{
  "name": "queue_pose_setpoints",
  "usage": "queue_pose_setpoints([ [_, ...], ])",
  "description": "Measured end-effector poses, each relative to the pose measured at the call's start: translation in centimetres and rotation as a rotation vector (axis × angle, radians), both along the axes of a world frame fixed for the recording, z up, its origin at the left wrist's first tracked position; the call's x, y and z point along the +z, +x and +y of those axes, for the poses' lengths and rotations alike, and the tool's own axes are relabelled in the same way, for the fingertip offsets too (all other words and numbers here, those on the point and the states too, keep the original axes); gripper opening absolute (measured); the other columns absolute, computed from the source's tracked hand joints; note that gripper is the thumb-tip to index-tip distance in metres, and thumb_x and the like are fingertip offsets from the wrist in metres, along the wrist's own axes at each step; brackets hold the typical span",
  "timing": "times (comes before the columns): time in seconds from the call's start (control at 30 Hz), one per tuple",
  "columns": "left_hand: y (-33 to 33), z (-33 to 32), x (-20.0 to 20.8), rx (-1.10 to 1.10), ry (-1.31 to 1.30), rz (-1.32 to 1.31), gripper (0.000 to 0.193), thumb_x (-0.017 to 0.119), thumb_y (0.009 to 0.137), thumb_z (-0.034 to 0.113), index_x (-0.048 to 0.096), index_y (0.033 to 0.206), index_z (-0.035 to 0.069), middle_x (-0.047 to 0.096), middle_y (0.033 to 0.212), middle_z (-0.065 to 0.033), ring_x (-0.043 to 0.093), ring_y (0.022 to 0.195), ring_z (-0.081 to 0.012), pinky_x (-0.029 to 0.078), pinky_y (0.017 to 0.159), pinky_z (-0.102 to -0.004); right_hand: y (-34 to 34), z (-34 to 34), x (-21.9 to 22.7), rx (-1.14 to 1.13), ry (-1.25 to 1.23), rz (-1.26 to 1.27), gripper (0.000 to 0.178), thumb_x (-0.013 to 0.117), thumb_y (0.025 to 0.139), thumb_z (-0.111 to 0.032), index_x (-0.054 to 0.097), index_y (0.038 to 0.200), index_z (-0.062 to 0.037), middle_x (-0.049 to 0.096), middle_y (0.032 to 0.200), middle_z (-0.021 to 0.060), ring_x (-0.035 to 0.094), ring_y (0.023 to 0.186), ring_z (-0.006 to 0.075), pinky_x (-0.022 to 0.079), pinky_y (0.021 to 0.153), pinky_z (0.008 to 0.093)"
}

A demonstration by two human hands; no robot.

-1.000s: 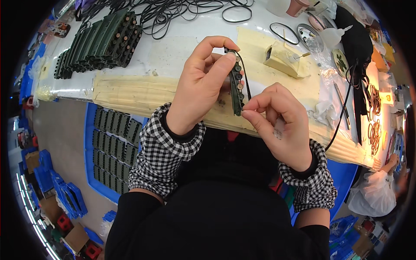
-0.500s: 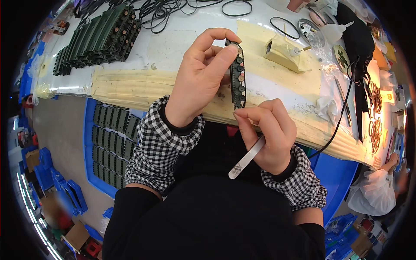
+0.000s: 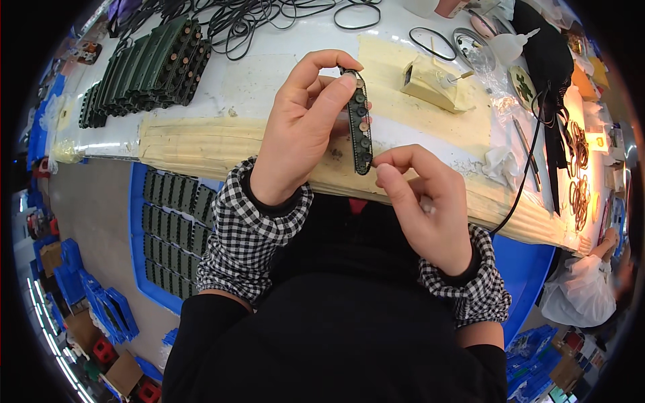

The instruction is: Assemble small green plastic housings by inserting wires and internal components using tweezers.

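Observation:
My left hand (image 3: 289, 134) is closed, its thumb and forefinger gripping the upper end of a dark green toy tank hull (image 3: 361, 127). A row of small round wheels and a black track run along the hull's side, and it stands nearly upright above the table's front edge. At its lower end is my right hand (image 3: 433, 208), with thumb and forefinger drawn close together beside the track. Whatever those fingertips pinch is too small to make out. A bit of something pale shows within the curled right fingers; the rest of it is hidden.
Similar green hulls (image 3: 151, 67) are stacked at the back left, near tangled black bands (image 3: 248, 20). A yellowish block with a thin rod (image 3: 433, 86) sits right of my left hand. Below the table's left side lies a blue tray (image 3: 158, 290) of green parts.
The metal tweezers that stuck out below my right hand no longer show. My right hand has shifted slightly right, and the hull now leans with its top to the left.

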State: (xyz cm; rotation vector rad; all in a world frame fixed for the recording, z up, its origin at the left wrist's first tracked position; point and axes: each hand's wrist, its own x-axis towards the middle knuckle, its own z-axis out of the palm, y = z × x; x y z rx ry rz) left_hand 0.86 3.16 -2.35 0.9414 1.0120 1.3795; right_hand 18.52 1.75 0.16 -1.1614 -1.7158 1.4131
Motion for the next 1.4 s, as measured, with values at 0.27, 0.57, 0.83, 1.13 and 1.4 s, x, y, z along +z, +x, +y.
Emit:
queue_pose_setpoints([
  [0.27, 0.0, -0.1, -0.3, 0.002, 0.043, 0.014, 0.023, 0.045, 0.1, 0.017, 0.047, 0.121, 0.008, 0.062, 0.097, -0.0095, 0.065, 0.091, -0.0176, 0.058, 0.08, -0.0336, 0.2, 1.6, -1.2, 0.152, -0.295, 0.164, 0.015, 0.06, 0.093, -0.015, 0.057, 0.092, -0.0001, 0.053, 0.073, -0.0023, 0.038, 0.052, 0.0016, 0.031, 0.047, 0.0175],
  [0.57, 0.0, -0.1, -0.2, 0.092, 0.04, -0.057, 0.024, 0.044, 0.1, 0.018, 0.044, 0.121, 0.008, 0.061, 0.099, -0.0105, 0.065, 0.093, -0.0185, 0.058, 0.081, -0.0343, 0.1, 2.0, 0.0, 0.162, -0.548, 0.218, 0.021, 0.058, 0.096, -0.023, 0.056, 0.09, -0.0026, 0.049, 0.068, -0.0033, 0.043, 0.05, 0.0029, 0.033, 0.044, 0.0188],
  [0.83, 0.3, -0.7, 0.9, 0.016, 0.059, 0.002, 0.042, 0.045, 0.1, 0.018, 0.031, 0.138, 0.007, 0.061, 0.112, -0.0156, 0.065, 0.095, -0.0198, 0.056, 0.083, -0.0328, 0.5, 2.0, 0.2, 0.056, -0.356, 0.31, 0.013, 0.058, 0.095, -0.014, 0.054, 0.095, -0.0012, 0.055, 0.082, -0.0011, 0.051, 0.06, 0.0021, 0.041, 0.048, 0.0179],
  [1.13, 1.2, -1.2, 1.2, -0.058, 0.09, -0.047, 0.043, 0.058, 0.093, 0.006, 0.035, 0.13, 0.001, 0.061, 0.112, -0.0147, 0.061, 0.102, -0.0174, 0.05, 0.085, -0.0269, -0.1, 4.3, 1.4, -0.032, 0.176, 0.192, 0.013, 0.064, 0.086, 0.0, 0.064, 0.099, 0.0016, 0.064, 0.084, 0.0031, 0.043, 0.05, -0.0009, 0.03, 0.044, 0.0157],
  [1.4, 2.4, -1.5, 1.1, 0.045, 0.08, -0.065, 0.031, 0.058, 0.094, 0.006, 0.046, 0.121, -0.001, 0.063, 0.11, -0.0146, 0.06, 0.101, -0.0138, 0.049, 0.083, -0.0246, -0.4, 3.7, 0.8, -0.065, 0.761, -0.05, 0.019, 0.07, 0.078, 0.003, 0.067, 0.097, -0.0006, 0.063, 0.079, 0.0081, 0.055, 0.057, 0.0122, 0.042, 0.046, 0.0225],
])
